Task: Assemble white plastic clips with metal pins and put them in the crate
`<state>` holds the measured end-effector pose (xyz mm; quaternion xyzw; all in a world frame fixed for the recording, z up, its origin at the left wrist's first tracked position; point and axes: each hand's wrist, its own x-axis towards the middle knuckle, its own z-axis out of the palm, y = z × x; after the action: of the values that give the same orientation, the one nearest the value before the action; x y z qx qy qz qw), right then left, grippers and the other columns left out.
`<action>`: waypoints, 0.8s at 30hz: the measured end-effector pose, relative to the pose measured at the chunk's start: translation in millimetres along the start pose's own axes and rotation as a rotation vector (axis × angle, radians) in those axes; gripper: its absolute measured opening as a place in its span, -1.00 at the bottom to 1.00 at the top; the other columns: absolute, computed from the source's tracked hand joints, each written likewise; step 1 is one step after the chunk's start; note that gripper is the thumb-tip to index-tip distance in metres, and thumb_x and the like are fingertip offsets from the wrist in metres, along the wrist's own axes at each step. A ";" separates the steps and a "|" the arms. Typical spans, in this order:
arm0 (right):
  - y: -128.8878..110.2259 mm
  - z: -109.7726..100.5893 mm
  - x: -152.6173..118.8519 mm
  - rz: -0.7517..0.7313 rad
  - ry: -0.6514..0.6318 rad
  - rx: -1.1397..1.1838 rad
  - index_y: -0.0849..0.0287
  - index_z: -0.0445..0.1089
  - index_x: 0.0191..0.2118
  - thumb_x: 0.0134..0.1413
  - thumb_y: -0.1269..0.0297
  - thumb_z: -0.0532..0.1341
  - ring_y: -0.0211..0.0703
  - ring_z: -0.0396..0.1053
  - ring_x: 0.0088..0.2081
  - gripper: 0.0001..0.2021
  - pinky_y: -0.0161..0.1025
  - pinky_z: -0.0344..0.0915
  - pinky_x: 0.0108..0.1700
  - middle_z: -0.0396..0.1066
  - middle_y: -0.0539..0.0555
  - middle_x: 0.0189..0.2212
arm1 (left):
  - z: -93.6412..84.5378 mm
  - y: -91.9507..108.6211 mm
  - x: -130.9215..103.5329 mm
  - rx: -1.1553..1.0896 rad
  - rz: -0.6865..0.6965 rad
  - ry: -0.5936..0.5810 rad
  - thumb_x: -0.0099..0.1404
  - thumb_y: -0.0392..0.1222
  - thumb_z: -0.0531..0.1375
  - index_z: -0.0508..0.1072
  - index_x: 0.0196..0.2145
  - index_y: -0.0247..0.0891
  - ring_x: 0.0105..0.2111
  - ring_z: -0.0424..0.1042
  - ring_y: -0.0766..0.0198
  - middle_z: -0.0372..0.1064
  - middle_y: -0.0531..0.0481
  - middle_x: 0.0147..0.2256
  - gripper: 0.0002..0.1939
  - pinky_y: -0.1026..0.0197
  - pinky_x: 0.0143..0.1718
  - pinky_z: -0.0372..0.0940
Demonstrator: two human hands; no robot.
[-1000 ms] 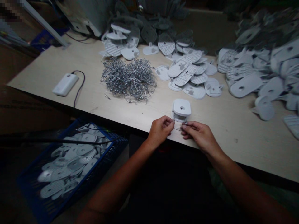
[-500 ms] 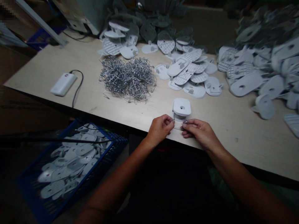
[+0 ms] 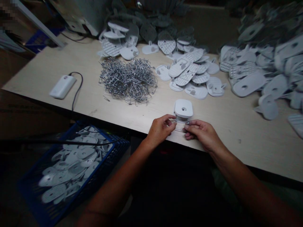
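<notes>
Workbench (image 3: 260, 142), pale wood-grain top, dark front edge; slanting grey metal post (image 3: 39, 22) at workbench's far left corner; brown cardboard-like panel (image 3: 30, 118), faintly printed, below workbench's left end; dark floor (image 3: 121, 167), scarcely discernible, beneath workbench; deep shadow behind workbench; dim light, brightest over workbench's middle

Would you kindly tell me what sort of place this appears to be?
Probably a small assembly workshop: a pale workbench bears a heap of bent metal wires and loose white plastic pieces, and a blue crate beside it holds more pieces.
</notes>
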<state>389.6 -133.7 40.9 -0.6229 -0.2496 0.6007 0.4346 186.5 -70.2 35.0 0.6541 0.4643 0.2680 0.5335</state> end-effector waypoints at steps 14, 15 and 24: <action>-4.5 9.4 0.5 -0.026 0.080 0.068 0.21 0.43 -0.23 -0.29 0.17 0.56 -0.16 0.49 -0.53 -0.52 -0.28 0.55 -0.50 0.55 0.09 -0.49 | -7.9 8.9 17.4 0.055 -0.024 -0.100 0.32 -0.15 0.26 0.57 -0.03 -0.28 -0.63 0.31 0.40 0.34 0.18 -0.60 -0.71 0.35 -0.54 0.16; -5.4 9.5 1.8 -0.036 0.091 0.069 0.20 0.41 -0.22 -0.28 0.17 0.56 -0.15 0.49 -0.53 -0.51 -0.28 0.55 -0.50 0.54 0.08 -0.50 | -7.4 8.8 19.1 0.045 -0.029 -0.099 0.32 -0.15 0.26 0.56 -0.04 -0.28 -0.64 0.30 0.41 0.33 0.19 -0.61 -0.71 0.35 -0.55 0.15; -7.8 5.5 -5.4 0.023 0.058 0.104 0.14 0.33 -0.25 -0.25 0.15 0.60 -0.18 0.47 -0.54 -0.49 -0.31 0.52 -0.49 0.51 0.03 -0.54 | -5.9 13.1 8.9 0.115 -0.005 -0.075 0.32 -0.11 0.28 0.53 -0.09 -0.26 -0.56 0.30 0.39 0.33 0.18 -0.55 -0.75 0.34 -0.47 0.14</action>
<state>385.1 -133.0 50.8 -0.6194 -0.1981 0.5997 0.4664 189.5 -59.6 47.8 0.6923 0.4601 0.2149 0.5126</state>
